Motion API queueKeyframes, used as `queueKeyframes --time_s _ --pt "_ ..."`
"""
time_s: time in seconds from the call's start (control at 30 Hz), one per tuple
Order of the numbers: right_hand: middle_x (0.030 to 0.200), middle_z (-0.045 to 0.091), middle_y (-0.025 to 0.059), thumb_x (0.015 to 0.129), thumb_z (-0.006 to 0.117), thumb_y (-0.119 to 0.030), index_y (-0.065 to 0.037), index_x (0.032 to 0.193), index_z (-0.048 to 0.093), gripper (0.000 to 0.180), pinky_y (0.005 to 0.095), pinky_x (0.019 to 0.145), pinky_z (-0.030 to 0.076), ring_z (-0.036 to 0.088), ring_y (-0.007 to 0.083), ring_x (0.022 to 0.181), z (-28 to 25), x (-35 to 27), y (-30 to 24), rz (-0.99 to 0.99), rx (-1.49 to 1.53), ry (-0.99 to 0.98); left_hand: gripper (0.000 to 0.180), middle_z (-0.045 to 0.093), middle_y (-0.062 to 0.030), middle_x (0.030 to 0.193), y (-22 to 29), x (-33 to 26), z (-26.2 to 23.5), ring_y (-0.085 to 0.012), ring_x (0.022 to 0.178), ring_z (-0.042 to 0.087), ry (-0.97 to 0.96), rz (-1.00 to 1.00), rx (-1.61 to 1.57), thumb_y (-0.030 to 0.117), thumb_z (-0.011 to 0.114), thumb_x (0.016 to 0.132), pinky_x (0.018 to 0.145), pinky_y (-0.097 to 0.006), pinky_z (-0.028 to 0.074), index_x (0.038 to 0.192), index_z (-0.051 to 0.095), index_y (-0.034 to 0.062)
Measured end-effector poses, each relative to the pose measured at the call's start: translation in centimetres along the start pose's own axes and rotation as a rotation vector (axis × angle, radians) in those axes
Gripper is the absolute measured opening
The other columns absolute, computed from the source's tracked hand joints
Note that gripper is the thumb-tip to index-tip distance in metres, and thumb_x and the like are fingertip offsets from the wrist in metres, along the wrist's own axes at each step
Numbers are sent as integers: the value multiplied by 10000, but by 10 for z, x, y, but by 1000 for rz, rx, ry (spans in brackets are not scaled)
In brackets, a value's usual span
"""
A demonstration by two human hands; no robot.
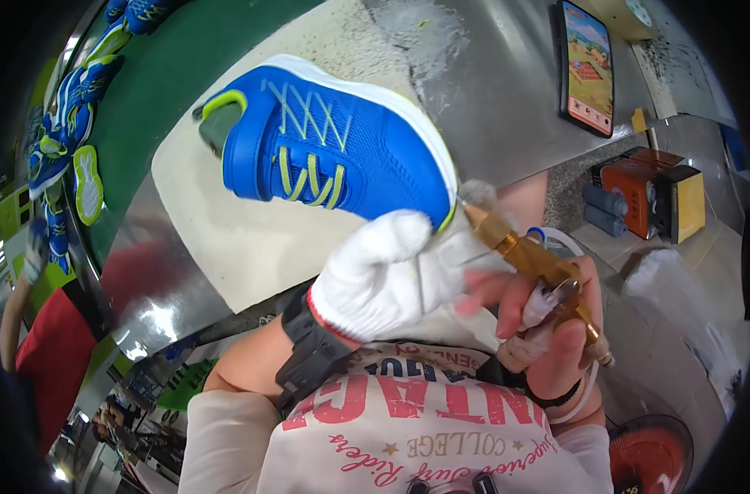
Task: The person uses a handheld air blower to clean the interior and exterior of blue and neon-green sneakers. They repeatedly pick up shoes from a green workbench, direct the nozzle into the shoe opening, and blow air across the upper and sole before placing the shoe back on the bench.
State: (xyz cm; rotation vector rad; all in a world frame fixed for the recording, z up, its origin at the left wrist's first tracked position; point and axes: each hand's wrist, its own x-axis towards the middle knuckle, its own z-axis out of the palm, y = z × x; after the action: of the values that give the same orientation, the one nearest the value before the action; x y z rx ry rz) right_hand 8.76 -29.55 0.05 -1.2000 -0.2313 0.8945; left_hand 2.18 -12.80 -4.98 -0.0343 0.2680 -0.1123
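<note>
A blue sports shoe (334,148) with a white midsole and yellow-green laces lies tilted on its side, its toe toward me. My left hand (383,276), in a white knitted glove, grips the toe, with the thumb on the upper and the other fingers partly hidden below. In my bare right hand (548,321) is a gold-coloured metal spray gun (527,255), closed in by the fingers. Its pointed nozzle sits right beside the shoe's toe edge. Wrapping covers part of one right finger. A thin white tube runs near this hand.
Under the shoe lies a cream sheet (202,222) on the metal bench (507,90). A phone (587,70) stands at the far right, above an orange box (630,193). Along the left, a green belt (156,107) carries several blue shoes (82,90); another person's red sleeve (58,354) is beside it.
</note>
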Motion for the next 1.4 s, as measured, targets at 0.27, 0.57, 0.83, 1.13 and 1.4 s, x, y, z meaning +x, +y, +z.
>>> queueKeyframes --time_s 0.27,0.57,0.83,1.13,1.4 --pt "843 588 161 909 542 -429 -13 1117 310 520 345 829 435 592 278 940 0 21 -9 -203 -367 93 352 521 -117 1252 11 54 8 -352 1245 429 -39 34 -168 85 552 864 1014 -492 372 1212 504 103" --pt "983 615 246 861 626 -374 64 999 553 465 613 1045 218 423 505 1229 -25 58 37 -568 -805 -207 637 598 -162 1093 34 64 16 -255 908 595 19 76 30 566 549 864 720 -365 493 1182 524 15" --pt "951 603 165 920 523 -439 -68 1287 212 608 574 957 379 573 455 1043 -52 62 26 -643 -577 65 492 571 -203 1164 65 23 32 -353 1049 589 505 135 33 313 613 891 939 -493 475 1221 472 -23" --pt "1050 581 165 923 471 -81 26 1272 262 421 369 890 448 585 271 1073 -120 105 -12 -624 -1080 265 526 444 -188 1346 190 48 18 -332 1232 455 471 792 527 261 552 932 991 -491 462 1315 380 -55" --pt "996 579 167 931 472 -133 -6 1274 280 413 451 936 426 578 355 1096 -105 112 -13 -635 -971 181 575 633 -114 868 279 158 21 -220 758 634 535 249 1188 494 617 857 745 -291 505 1164 524 17"
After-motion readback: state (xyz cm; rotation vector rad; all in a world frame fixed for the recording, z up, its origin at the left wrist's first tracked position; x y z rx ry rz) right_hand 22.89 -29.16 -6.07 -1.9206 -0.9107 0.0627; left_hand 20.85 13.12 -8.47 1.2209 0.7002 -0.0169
